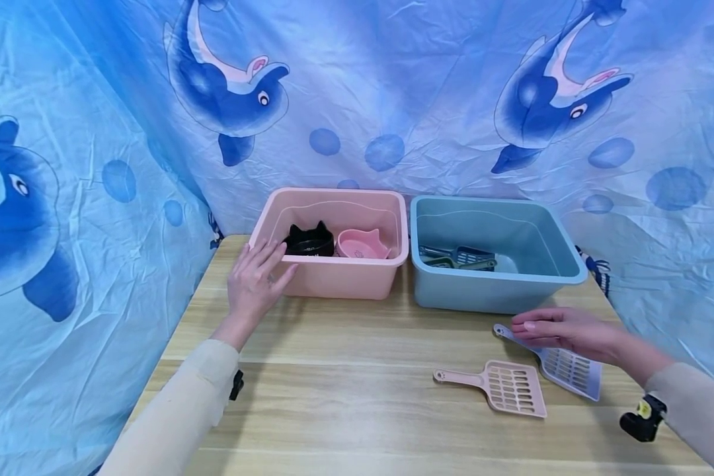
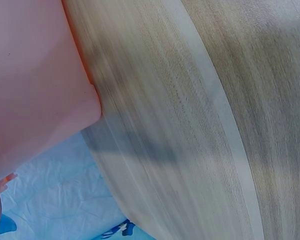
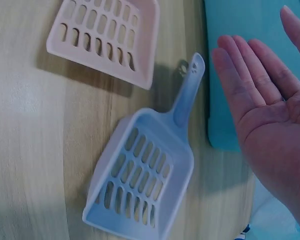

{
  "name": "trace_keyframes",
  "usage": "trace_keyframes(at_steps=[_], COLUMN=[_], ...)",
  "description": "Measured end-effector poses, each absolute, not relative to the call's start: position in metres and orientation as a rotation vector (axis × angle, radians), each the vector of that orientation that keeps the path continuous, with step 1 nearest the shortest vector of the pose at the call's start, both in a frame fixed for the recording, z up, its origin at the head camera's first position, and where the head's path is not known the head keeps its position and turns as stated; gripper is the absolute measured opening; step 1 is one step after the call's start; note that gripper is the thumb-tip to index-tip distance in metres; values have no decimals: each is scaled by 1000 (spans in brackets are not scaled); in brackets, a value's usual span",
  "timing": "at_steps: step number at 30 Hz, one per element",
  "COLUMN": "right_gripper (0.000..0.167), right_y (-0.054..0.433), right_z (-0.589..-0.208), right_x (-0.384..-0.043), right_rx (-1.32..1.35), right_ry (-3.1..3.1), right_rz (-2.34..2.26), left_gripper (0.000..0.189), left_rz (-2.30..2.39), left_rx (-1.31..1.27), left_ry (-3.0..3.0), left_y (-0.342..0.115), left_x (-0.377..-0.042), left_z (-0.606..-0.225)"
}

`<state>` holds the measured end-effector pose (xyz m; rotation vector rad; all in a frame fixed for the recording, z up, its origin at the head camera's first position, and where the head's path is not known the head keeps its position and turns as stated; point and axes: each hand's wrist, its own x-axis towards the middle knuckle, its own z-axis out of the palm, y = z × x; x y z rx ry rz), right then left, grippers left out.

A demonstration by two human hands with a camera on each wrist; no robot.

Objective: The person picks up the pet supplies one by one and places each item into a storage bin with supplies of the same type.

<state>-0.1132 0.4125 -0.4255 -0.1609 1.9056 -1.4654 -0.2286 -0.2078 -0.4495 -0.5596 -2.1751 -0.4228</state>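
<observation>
At the left front corner of a pink bin [image 1: 340, 280], my left hand [image 1: 252, 279] reaches out with spread fingers near the rim; whether it touches is hard to tell. Inside that bin are a black cat-eared bowl [image 1: 309, 242] and a pink cat-eared bowl [image 1: 361, 244]. My right hand [image 1: 571, 334] hovers, fingers extended and palm bare in the right wrist view, above a pale lavender litter scoop [image 3: 182, 117] lying on the table. Left of that scoop lies a pink litter scoop [image 1: 489, 382]. The left wrist view shows mostly the pink bin's side.
A blue-green bin [image 1: 476, 287] stands right of the pink one, holding several dark scoops [image 1: 467, 256]. Both rest at the back of a wooden table [image 1: 333, 396]. A blue dolphin-print curtain [image 1: 357, 86] hangs behind and along the sides.
</observation>
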Motion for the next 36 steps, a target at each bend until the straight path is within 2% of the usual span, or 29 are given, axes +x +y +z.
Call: trace_keyframes(at_steps=[8,25,36], right_gripper=[54,55,46], right_y=[405,383,350], right_z=[-437,-461,-469], right_x=[-115,-129,-142], right_rx=[-174,-194,-270], right_ry=[1907,1810,1700], right_rz=[-1448,-1516,-1487], left_gripper=[50,53,51], left_rz=[-416,-432,-429], left_rx=[-587,-554,-588], left_ry=[-2175,-2181,-2163], left_y=[-208,-208,-207], left_x=[-229,-230,-230], left_z=[-447,-450,-449])
